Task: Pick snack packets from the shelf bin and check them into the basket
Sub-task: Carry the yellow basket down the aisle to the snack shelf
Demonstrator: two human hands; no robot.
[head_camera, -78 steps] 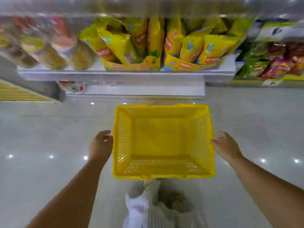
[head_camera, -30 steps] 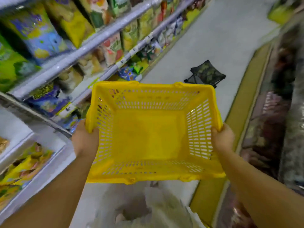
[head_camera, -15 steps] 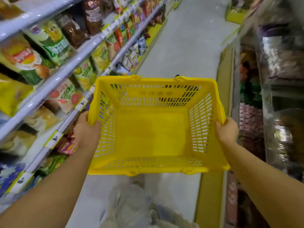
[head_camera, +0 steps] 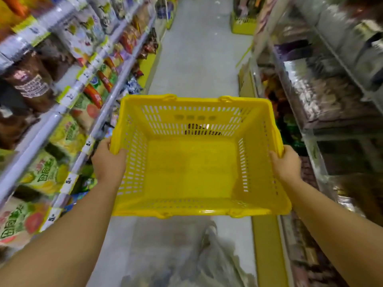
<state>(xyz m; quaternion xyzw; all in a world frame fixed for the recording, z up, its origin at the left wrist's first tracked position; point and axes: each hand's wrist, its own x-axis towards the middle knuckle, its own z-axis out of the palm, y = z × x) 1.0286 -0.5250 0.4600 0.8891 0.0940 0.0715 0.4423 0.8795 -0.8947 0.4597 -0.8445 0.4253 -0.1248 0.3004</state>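
While left hand (head_camera: 107, 160) and right hand (head_camera: 287, 162) clasp the stiff, empty basket (head_camera: 196, 212) by its side rims, snack packets (head_camera: 83, 112) left of it look light, crushable: pinch a seam.

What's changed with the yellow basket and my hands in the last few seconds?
The yellow basket came up off the floor: the left hand and right hand, open beside it before, now grip its side rims. The view swung from facing a shelf to looking down the aisle. Unchanged: the basket is empty.
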